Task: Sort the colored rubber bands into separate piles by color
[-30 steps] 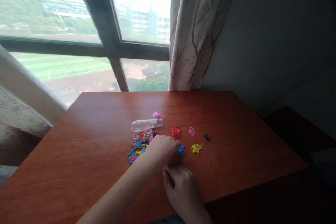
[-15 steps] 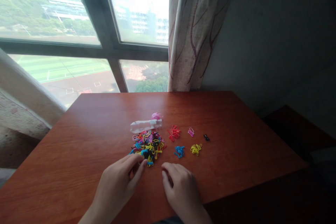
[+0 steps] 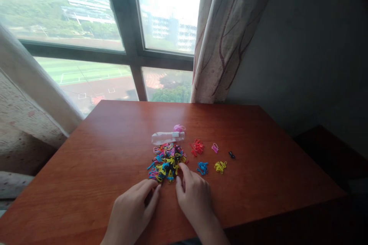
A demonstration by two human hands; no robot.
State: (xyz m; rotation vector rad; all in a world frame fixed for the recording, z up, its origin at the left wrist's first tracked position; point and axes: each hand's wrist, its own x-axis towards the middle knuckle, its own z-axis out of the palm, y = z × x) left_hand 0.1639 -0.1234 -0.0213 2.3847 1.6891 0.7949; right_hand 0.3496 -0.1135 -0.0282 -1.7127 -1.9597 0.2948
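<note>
A mixed heap of small coloured loops point(image 3: 169, 157), which look like little clips or hair ties, lies on the brown table point(image 3: 120, 153). At its front edge is my left hand point(image 3: 135, 206), thumb and fingertips drawn together; whatever may be between them is hidden. My right hand point(image 3: 197, 197) reaches to the heap's right front side, index finger touching or nearly touching the loops, thumb apart from it. To the right lie separate groups: red loops point(image 3: 197, 147), blue loops point(image 3: 202, 168), yellow loops point(image 3: 220, 167), pink loops point(image 3: 215, 147) and a black piece point(image 3: 231, 154).
Behind the heap a clear plastic bottle point(image 3: 165, 138) lies on its side, with a pink item point(image 3: 179, 127) by its neck. A window point(image 3: 132, 53) stands beyond the table, between a left curtain point(image 3: 34, 95) and a right curtain point(image 3: 224, 34).
My right hand has moved forward to the heap and its index finger has stretched out. My left hand has drawn back slightly from the heap. The whole view has shifted a little.
</note>
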